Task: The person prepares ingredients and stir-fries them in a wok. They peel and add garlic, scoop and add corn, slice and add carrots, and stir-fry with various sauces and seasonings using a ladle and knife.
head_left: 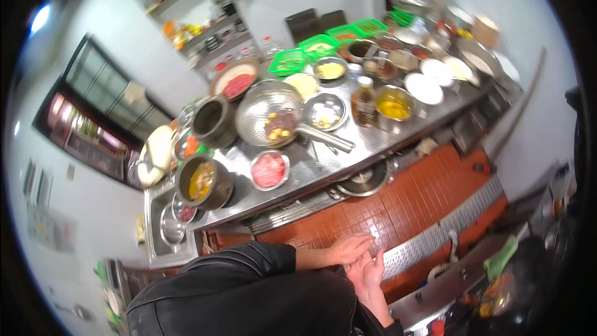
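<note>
My left hand [349,249] and my right hand [368,275] meet in front of my black jacket, above the tiled floor. The left lies across the right, its fingers stretched out and close together. The right hand's palm is turned up, with its thumb standing apart. No object shows in either hand, though the place where they touch is partly hidden. On the steel table beyond them, the nearest things are a bowl of pink sliced meat [269,170] and a big perforated strainer [268,114] holding yellow and dark pieces, its handle pointing right.
A deep pot of yellow broth [203,182] stands near the sink [149,236] at left. Green baskets [288,62], an oil pot [394,107], a brown bottle [364,102] and white plates [424,88] crowd the table. A metal floor grate [429,236] runs along the stove side at right.
</note>
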The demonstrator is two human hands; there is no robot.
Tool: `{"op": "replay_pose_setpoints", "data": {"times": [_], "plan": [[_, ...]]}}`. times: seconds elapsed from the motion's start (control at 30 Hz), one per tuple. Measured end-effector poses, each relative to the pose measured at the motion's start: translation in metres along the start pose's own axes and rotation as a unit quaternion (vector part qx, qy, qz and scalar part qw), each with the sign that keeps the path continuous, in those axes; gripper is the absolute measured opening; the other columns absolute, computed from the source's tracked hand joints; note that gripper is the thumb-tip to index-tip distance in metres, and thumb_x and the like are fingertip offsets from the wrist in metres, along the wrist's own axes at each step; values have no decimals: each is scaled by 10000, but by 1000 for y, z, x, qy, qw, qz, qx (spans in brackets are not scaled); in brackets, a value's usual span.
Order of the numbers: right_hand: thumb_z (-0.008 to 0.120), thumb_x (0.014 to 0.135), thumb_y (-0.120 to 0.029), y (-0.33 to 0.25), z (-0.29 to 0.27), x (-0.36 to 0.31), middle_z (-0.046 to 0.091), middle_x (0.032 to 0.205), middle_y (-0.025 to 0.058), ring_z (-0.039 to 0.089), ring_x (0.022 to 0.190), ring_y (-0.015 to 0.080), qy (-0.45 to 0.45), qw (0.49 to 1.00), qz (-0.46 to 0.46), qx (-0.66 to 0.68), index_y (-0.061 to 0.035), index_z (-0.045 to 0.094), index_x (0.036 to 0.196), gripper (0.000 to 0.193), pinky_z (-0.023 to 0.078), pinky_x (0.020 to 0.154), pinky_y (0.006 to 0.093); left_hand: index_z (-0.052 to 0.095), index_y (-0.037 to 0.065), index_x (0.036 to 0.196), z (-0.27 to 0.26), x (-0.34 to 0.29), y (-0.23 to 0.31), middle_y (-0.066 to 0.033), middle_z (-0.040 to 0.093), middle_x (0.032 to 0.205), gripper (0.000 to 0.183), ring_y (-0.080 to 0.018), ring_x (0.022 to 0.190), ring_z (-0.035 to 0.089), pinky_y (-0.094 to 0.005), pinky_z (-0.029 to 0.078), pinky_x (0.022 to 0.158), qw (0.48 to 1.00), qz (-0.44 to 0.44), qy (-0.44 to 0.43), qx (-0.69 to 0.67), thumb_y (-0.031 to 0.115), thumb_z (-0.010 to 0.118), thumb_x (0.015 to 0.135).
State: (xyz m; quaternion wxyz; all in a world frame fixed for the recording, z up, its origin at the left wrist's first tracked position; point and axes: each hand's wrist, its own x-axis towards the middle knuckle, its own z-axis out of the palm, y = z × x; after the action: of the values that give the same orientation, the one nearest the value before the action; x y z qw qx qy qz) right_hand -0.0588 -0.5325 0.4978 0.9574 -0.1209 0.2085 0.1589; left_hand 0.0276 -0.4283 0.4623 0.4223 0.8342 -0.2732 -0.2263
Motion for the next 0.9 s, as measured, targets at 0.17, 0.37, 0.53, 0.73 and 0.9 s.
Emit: {"op": "replay_pose_setpoints", "data": {"times": [0.17, 0.37, 0.53, 0.73, 0.9], "plan": [[305, 948, -697, 75, 50, 21, 373, 1504, 141, 397, 1352, 244, -19, 978, 90, -189, -91, 208, 1537, 850, 317, 1109, 394, 604, 35, 1245, -57, -91, -70, -226, 604, 1253, 539, -394, 1196, 548, -433, 428, 1019, 970, -228, 50, -71, 445, 354, 1000], [329, 971, -651, 188, 95, 62, 382, 1485, 142, 403, 1334, 289, 63, 919, 214, -323, -170, 204, 1546, 761, 346, 1071, 434, 550, -17, 1297, -116, -224, -117, -248, 582, 1279, 595, -395, 1222, 528, -440, 403, 1044, 905, -342, 223, -117, 456, 347, 999], [240, 994, -634, 263, 115, 80, 353, 1529, 106, 422, 1332, 274, -11, 876, 312, -367, -139, 226, 1532, 731, 361, 1047, 421, 519, 5, 1345, -129, -273, -117, -217, 523, 1378, 546, -367, 1306, 458, -408, 333, 1107, 886, -312, 310, -147, 405, 359, 1011], [305, 996, -612, 296, 124, 98, 333, 1533, 157, 404, 1366, 297, -58, 817, 425, -386, -110, 137, 1555, 770, 380, 1060, 447, 589, 17, 1241, -131, -339, -179, -192, 582, 1301, 476, -382, 1185, 548, -446, 432, 1003, 896, -343, 283, 19, 373, 395, 991], [399, 1018, -493, 322, 141, 122, 371, 1512, 172, 464, 1322, 321, -89, 791, 488, -359, -58, 218, 1525, 693, 423, 1044, 443, 669, 50, 1095, -93, -441, -224, -237, 656, 1101, 428, -401, 1047, 617, -474, 485, 915, 801, -537, 263, -27, 399, 480, 935]]}}
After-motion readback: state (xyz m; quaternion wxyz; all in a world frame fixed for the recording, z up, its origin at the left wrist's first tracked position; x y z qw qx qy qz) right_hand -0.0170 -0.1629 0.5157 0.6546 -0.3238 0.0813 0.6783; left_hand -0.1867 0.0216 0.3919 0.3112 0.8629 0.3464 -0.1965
